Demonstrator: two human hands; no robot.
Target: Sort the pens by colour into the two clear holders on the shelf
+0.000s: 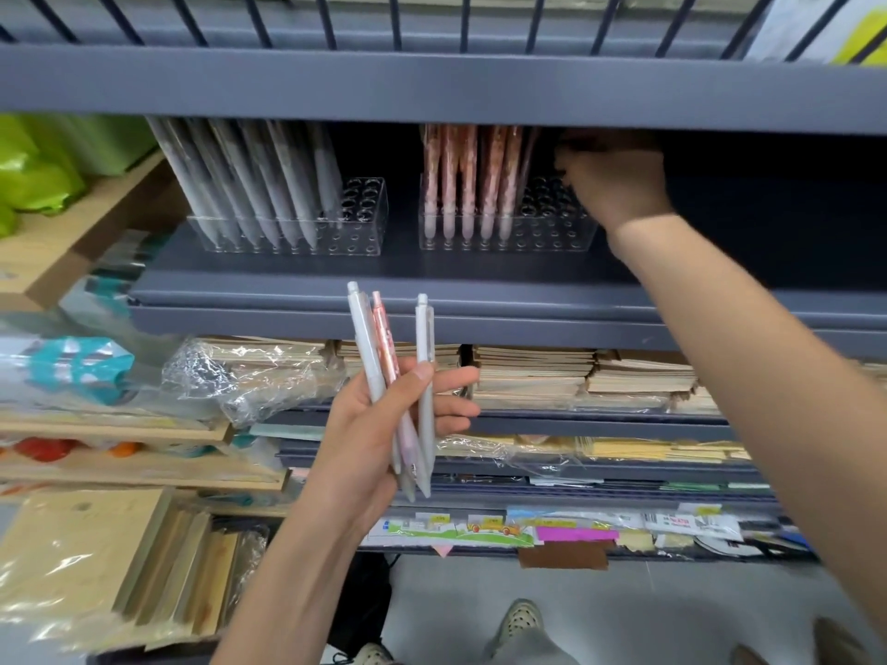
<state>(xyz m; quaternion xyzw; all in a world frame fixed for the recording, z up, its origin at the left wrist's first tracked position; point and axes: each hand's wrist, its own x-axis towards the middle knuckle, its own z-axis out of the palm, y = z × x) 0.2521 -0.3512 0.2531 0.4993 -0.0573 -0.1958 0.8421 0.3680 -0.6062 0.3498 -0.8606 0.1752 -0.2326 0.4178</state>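
Two clear holders stand on the grey shelf [336, 280]. The left holder [355, 218] carries several grey pens [269, 184] leaning left. The right holder [552, 232] carries several pink pens [468, 184]. My left hand [374, 424] grips three pens below the shelf edge: two grey pens [367, 348] and one pink pen [386, 343] between them. My right hand [614, 180] reaches over the right end of the right holder, fingers curled in the shadow; what it holds is hidden.
A grey shelf board [432, 88] hangs low over the pens. Stacks of wrapped notebooks [528, 371] fill the shelves below. Green bags [33, 170] lie at the left, wooden trays [120, 463] lower left. My feet [521, 621] show on the floor.
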